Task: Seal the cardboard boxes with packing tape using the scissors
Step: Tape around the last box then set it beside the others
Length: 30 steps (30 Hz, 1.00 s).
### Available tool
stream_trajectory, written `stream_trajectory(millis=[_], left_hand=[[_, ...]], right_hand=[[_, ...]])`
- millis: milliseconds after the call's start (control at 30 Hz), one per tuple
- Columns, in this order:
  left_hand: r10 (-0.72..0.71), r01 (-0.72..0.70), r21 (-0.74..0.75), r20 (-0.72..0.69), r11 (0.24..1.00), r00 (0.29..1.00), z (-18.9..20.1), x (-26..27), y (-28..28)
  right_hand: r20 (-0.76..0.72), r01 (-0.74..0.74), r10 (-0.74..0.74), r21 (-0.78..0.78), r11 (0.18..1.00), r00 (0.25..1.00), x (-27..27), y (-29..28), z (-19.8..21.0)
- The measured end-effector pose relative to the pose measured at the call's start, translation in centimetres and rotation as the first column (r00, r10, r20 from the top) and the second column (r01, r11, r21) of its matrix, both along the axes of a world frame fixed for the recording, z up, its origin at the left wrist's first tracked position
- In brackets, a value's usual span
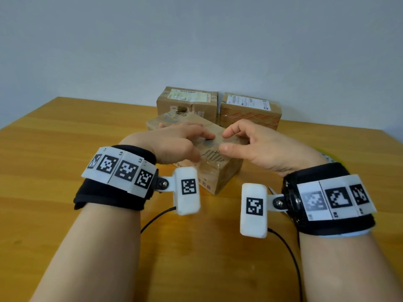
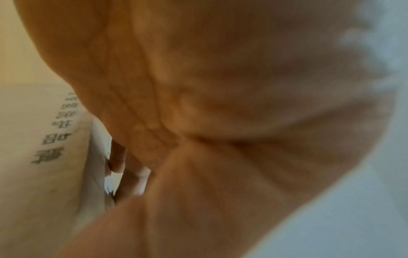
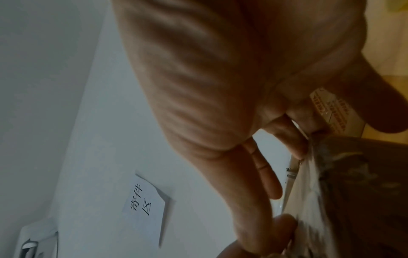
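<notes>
Cardboard near box (image 1: pixel 214 171), table centre: left hand (image 1: pixel 174 142) at nine o'clock rests flat, right hand (image 1: pixel 250 144) at three o'clock hovers loosely curled, empty; flaps should be pressed flush before taping.

Black wrist straps (image 1: pixel 113 192) with white checker-marked tags (image 1: pixel 120 168), white pods (image 1: pixel 188 190), black cables (image 1: pixel 287 249).
</notes>
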<state>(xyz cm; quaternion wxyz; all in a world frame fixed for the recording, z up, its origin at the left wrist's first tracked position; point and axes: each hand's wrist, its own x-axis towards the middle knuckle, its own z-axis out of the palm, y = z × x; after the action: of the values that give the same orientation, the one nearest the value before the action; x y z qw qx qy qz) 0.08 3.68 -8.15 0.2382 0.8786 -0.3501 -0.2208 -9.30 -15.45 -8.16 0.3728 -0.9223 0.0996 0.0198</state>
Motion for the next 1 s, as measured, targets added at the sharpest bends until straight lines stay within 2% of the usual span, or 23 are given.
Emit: stream_trajectory(millis=[200,467,533,667,833,1000], left_hand=[[-0.020,0.010,0.081,0.128,0.997,0.992,0.2,-0.5,-0.1],[-0.044,0.043,0.048,0.021,0.998,0.999,0.0,0.0,0.3],[-0.033,0.032,0.040,0.021,0.999,0.999,-0.2,0.1,0.1],[-0.025,0.018,0.062,0.107,0.998,0.994,-0.4,0.1,-0.4],[0.010,-0.011,0.007,0.072,1.000,0.997,-0.6,0.4,-0.3],[0.028,-0.027,-0.013,0.200,1.000,0.979,-1.3,0.7,0.0]], right_hand=[[-0.043,-0.044,0.043,-0.010,0.999,0.998,-0.1,-0.3,0.0],[-0.061,-0.081,0.078,-0.065,0.995,0.995,0.1,0.5,0.2],[-0.076,-0.080,0.072,-0.109,0.991,0.995,0.3,0.8,0.1],[-0.092,-0.083,0.070,-0.146,0.986,0.993,0.5,0.9,0.0],[-0.111,-0.086,0.066,-0.191,0.978,0.992,0.1,1.2,0.4],[-0.151,-0.067,0.035,-0.214,0.975,0.988,0.1,1.6,0.5]])
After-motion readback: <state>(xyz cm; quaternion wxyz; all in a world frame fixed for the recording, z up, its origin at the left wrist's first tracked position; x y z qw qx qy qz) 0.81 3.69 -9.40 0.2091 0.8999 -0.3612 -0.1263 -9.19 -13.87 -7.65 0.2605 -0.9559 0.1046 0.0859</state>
